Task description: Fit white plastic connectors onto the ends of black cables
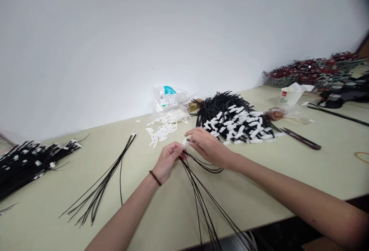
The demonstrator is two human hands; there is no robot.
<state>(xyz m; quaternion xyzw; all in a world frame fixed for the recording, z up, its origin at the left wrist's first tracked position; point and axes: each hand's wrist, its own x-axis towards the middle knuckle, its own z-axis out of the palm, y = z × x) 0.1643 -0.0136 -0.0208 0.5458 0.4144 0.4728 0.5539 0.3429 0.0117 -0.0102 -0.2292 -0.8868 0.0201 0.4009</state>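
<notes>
My left hand (168, 161) is closed in a pinch around a bundle of thin black wires (201, 201) that trail down off the table's near edge. My right hand (206, 146) is closed too, pinching one wire end together with a small white connector (184, 141) right at my left fingertips. Both hands meet above the pale green table (288, 174). A brown band circles my left wrist.
Loose white connectors (161, 132) lie by a plastic bag (170, 103). A pile of wires with connectors fitted (236, 122) sits right of my hands, another pile (31, 160) at far left. Bare black wires (100, 185), scissors (302, 139), a paper cup (290, 95).
</notes>
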